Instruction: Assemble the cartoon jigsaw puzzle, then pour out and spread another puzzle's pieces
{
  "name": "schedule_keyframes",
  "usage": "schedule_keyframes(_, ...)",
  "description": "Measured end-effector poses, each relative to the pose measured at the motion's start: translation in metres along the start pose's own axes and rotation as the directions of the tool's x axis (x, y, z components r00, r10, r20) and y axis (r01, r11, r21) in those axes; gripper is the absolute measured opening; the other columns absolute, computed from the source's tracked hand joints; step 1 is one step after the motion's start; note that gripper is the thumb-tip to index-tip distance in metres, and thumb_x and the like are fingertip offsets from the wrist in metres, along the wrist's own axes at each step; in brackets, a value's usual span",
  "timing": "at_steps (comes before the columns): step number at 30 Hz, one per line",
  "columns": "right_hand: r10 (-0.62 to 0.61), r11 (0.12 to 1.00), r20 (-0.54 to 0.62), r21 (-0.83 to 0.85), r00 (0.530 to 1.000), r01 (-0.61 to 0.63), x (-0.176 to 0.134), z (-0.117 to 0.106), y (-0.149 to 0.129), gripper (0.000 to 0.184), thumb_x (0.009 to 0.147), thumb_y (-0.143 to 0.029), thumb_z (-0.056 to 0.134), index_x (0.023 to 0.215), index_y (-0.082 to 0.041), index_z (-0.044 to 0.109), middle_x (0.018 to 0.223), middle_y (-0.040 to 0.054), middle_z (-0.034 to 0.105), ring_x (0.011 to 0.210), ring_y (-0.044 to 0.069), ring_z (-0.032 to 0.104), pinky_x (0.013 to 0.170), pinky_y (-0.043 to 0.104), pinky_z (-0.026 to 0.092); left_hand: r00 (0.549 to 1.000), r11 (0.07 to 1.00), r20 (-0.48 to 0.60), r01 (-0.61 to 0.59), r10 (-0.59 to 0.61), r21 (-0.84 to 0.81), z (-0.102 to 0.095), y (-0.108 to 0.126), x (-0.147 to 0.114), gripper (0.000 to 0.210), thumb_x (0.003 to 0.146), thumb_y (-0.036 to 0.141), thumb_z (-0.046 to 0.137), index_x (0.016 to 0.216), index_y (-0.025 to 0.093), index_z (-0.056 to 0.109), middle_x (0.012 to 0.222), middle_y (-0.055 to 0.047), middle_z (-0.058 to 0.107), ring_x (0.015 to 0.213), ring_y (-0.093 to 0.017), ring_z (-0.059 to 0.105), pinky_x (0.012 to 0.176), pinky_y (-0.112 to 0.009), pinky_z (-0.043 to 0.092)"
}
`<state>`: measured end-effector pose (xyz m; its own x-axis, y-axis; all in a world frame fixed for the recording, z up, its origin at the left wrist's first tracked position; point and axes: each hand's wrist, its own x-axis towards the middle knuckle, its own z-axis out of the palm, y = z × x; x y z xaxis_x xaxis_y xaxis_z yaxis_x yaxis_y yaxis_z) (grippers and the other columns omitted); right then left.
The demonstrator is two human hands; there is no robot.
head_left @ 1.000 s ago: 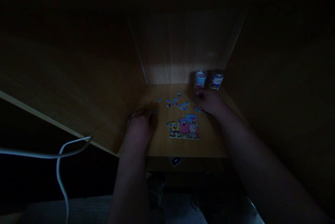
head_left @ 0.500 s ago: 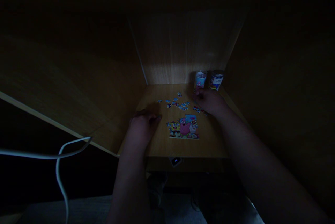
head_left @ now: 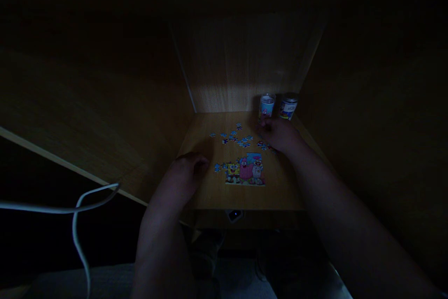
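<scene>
A partly joined cartoon jigsaw puzzle [head_left: 245, 173] lies flat near the front of the wooden surface. Left of it rests a loose blue puzzle piece [head_left: 217, 167], apart from the joined part. My left hand [head_left: 185, 173] hovers just left of that piece, fingers loosely bent and nothing seen in them. Behind the puzzle are several scattered loose pieces [head_left: 245, 142]. My right hand [head_left: 280, 133] is over the far right pieces [head_left: 262, 145], its fingertips pinched together in front of the jars. Whatever they hold is too dark to make out.
A clear jar with a pink cartoon figure [head_left: 266, 107] and a second lidded jar [head_left: 289, 107] stand at the back right. Wooden panels enclose the surface [head_left: 245, 198] at the sides and back. A white cable [head_left: 79, 233] hangs at the left; a small lit device [head_left: 234, 215] sits below the front edge.
My left hand has let go of a puzzle piece, which now lies left of the joined puzzle, and has drawn back slightly leftward. My right hand stays nearly in place.
</scene>
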<state>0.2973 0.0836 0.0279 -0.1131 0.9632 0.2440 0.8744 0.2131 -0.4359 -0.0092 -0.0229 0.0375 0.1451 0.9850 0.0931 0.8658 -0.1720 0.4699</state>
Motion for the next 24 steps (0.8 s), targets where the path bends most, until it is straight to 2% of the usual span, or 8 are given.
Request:
schedule_keyframes(7, 0.026, 1.0, -0.043, -0.014, 0.999, -0.027, 0.002, 0.005, 0.006, 0.024, 0.105, -0.038, 0.061, 0.094, -0.022, 0.076, 0.105, 0.0117, 0.084, 0.096, 0.027, 0.077, 0.076, 0.033, 0.047, 0.997, 0.996, 0.05, -0.053, 0.057, -0.076, 0.009, -0.008, 0.003, 0.021, 0.099, 0.034, 0.072, 0.115, 0.026, 0.083, 0.125, -0.007, 0.081, 0.115, -0.028, 0.077, 0.104, -0.042, 0.058)
schedule_keyframes(12, 0.036, 0.999, -0.047, -0.023, 0.998, -0.037, 0.002, 0.004, 0.006, 0.025, 0.106, -0.037, 0.059, 0.098, -0.022, 0.078, 0.11, 0.0118, 0.084, 0.1, 0.027, 0.078, 0.08, 0.033, 0.049, 0.996, 0.995, 0.054, -0.069, 0.073, -0.078, 0.013, -0.008, 0.005, 0.024, 0.1, 0.035, 0.072, 0.119, 0.027, 0.083, 0.129, -0.008, 0.079, 0.118, -0.028, 0.075, 0.105, -0.043, 0.058)
schedule_keyframes(19, 0.089, 0.996, -0.07, -0.023, 0.994, -0.091, 0.001, 0.003, 0.006, 0.033, 0.107, -0.043, 0.058, 0.113, -0.022, 0.083, 0.114, 0.0137, 0.084, 0.1, 0.028, 0.078, 0.077, 0.033, 0.049, 0.992, 0.991, 0.051, -0.11, 0.114, -0.075, 0.014, -0.006, 0.005, 0.017, 0.101, 0.032, 0.068, 0.108, 0.028, 0.083, 0.118, -0.007, 0.079, 0.109, -0.026, 0.076, 0.099, -0.041, 0.058)
schedule_keyframes(24, 0.122, 0.992, -0.115, -0.005, 0.986, -0.124, 0.002, 0.004, 0.011, 0.039, 0.107, -0.047, 0.056, 0.123, -0.025, 0.084, 0.111, 0.0125, 0.085, 0.096, 0.026, 0.077, 0.073, 0.032, 0.048, 0.99, 0.985, 0.01, -0.139, 0.14, -0.101, 0.017, -0.006, 0.004, 0.025, 0.1, 0.031, 0.067, 0.121, 0.028, 0.081, 0.13, -0.007, 0.078, 0.12, -0.026, 0.074, 0.107, -0.041, 0.057)
